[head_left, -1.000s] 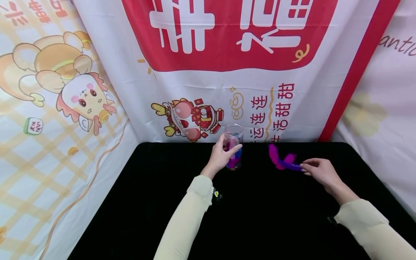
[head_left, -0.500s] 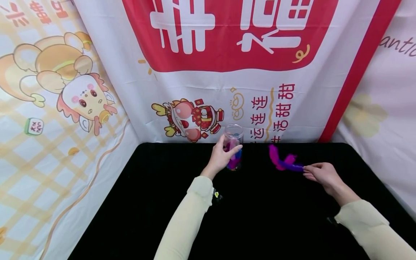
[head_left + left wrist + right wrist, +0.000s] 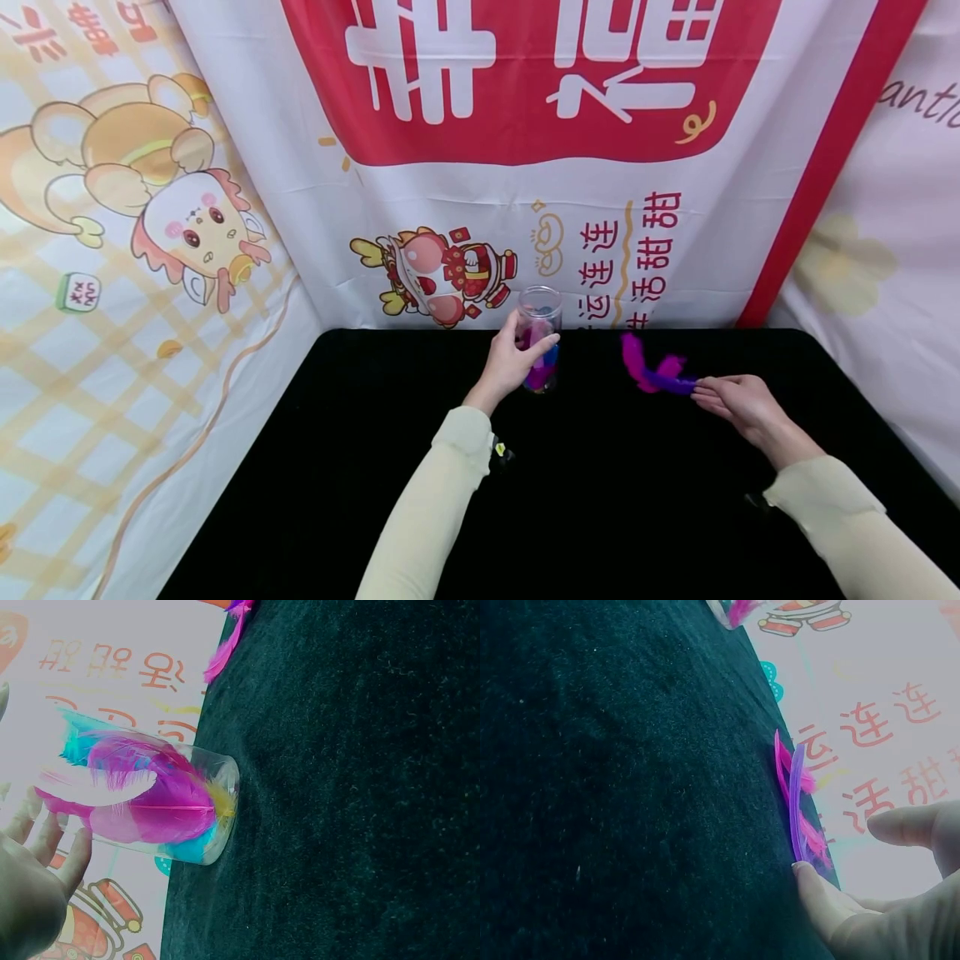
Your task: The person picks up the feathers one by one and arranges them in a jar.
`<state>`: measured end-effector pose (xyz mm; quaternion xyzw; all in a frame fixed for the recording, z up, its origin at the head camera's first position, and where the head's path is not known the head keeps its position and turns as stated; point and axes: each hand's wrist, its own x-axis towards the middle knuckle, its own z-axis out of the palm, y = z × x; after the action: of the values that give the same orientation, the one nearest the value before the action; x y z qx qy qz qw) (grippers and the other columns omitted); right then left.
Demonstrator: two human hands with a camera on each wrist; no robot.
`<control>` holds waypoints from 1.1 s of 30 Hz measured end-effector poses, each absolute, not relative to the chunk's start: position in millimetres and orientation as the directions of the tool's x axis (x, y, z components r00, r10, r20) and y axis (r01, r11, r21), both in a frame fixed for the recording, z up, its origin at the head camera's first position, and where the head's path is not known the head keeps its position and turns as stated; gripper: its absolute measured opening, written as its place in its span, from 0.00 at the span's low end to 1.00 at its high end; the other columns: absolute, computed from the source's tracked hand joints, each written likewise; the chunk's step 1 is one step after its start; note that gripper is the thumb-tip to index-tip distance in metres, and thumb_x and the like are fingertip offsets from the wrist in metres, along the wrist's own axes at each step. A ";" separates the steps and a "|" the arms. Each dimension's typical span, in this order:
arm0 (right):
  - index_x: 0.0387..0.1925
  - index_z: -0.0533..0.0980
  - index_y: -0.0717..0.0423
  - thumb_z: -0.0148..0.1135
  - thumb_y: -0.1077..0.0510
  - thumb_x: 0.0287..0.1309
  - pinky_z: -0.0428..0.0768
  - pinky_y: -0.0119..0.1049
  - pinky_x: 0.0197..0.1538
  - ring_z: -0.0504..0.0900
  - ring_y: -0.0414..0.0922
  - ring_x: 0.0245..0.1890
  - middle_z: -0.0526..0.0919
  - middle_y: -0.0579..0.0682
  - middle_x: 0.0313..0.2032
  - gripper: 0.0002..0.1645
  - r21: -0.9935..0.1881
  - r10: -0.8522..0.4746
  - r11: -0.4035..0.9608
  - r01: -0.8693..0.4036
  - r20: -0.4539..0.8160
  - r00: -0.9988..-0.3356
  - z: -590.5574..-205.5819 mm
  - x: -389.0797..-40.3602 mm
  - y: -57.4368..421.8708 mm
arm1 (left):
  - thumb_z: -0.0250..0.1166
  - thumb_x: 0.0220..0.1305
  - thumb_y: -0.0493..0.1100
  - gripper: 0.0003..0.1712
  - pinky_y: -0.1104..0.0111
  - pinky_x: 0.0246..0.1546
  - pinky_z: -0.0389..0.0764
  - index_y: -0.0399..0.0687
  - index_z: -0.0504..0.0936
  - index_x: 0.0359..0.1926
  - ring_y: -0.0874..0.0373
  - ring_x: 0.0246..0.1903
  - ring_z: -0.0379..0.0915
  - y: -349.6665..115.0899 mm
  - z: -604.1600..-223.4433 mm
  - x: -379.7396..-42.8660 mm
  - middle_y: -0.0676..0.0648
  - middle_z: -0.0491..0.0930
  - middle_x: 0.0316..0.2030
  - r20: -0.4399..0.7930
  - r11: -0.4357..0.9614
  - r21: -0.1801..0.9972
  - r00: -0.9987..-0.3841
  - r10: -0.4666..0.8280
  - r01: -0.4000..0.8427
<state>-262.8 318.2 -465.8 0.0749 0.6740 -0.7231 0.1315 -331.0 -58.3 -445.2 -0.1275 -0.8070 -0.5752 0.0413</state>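
We see that, since half a second ago, the right hand [image 3: 738, 408] and its rumpled, pale cream sleeve [image 3: 847, 521] have edged slightly left, while the left hand [image 3: 508, 362] stays where it was. Standing near the far side of the table, the clear, smooth, open-topped cylindrical jar [image 3: 541, 315] is packed with soft, barbed feathers [image 3: 157, 795] in magenta, pink, turquoise, white and a touch of yellow; whether its wall is glass or plastic we cannot tell. To its right, well apart from it, we find a slim, curved violet-purple feather [image 3: 671, 384] and wispy magenta feathers [image 3: 632, 358], overlapping one another over the dull, napped black cloth [image 3: 585, 492]. Behind these hangs a lightly creased white fabric banner [image 3: 558, 179] printed in red. Turning to the hands, we see the left one curved round the jar's middle, gripping it with the digits parted across the wall. From the right wrist we see a fingertip of the other hand touching the near end of the violet-purple feather, with a second digit spread well away from it, so that hand looks loosely parted rather than pinching.
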 end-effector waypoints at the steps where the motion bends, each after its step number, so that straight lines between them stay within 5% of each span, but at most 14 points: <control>1: 0.72 0.43 0.85 0.48 0.63 0.77 0.83 0.31 0.52 0.88 0.35 0.39 0.86 0.41 0.37 0.39 -0.953 -0.087 -0.063 0.296 -0.291 -0.953 -466.5 -263.7 318.2 | 0.70 0.66 0.61 0.39 0.53 0.63 0.75 0.60 0.65 0.71 0.52 0.63 0.73 -58.2 -445.1 -330.7 0.48 0.77 0.63 0.214 0.305 0.918 -0.964 0.158 0.254; 14: 0.71 0.47 0.85 0.48 0.61 0.78 0.83 0.29 0.51 0.84 0.30 0.40 0.83 0.39 0.41 0.38 -0.978 -0.052 0.097 0.186 -0.192 -0.980 -479.0 -274.7 320.0 | 0.70 0.65 0.62 0.39 0.54 0.64 0.75 0.60 0.65 0.71 0.53 0.62 0.73 -58.9 -445.0 -329.7 0.48 0.77 0.62 0.212 0.303 0.919 -0.965 0.154 0.251; 22: 0.66 0.60 0.84 0.54 0.62 0.73 0.85 0.29 0.41 0.81 0.28 0.35 0.82 0.58 0.46 0.32 -0.925 0.064 0.373 0.077 -0.057 -0.996 -485.5 -276.6 314.8 | 0.70 0.66 0.61 0.39 0.55 0.64 0.74 0.59 0.65 0.72 0.54 0.63 0.72 -58.6 -445.5 -330.7 0.48 0.77 0.62 0.217 0.307 0.917 -0.964 0.154 0.256; 27: 0.66 0.63 0.80 0.59 0.57 0.70 0.80 0.29 0.37 0.79 0.38 0.37 0.81 0.65 0.48 0.35 -0.837 0.091 0.538 0.098 -0.058 -0.994 -484.1 -276.2 315.0 | 0.70 0.66 0.59 0.39 0.54 0.64 0.75 0.60 0.65 0.72 0.54 0.63 0.72 -58.3 -445.6 -330.9 0.48 0.77 0.62 0.225 0.306 0.915 -0.962 0.156 0.264; 33: 0.66 0.61 0.83 0.63 0.54 0.66 0.78 0.50 0.53 0.74 0.64 0.55 0.70 0.78 0.61 0.41 -0.746 0.070 0.650 0.146 -0.132 -0.989 -479.2 -276.2 315.5 | 0.70 0.67 0.57 0.36 0.54 0.63 0.75 0.59 0.66 0.71 0.54 0.62 0.73 -58.4 -446.8 -331.2 0.48 0.78 0.60 0.231 0.301 0.915 -0.960 0.157 0.270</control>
<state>-276.2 315.5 -479.2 0.0594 0.9072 -0.4140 0.0459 -331.2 -58.4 -446.8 -0.1326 -0.8052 -0.5759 0.0488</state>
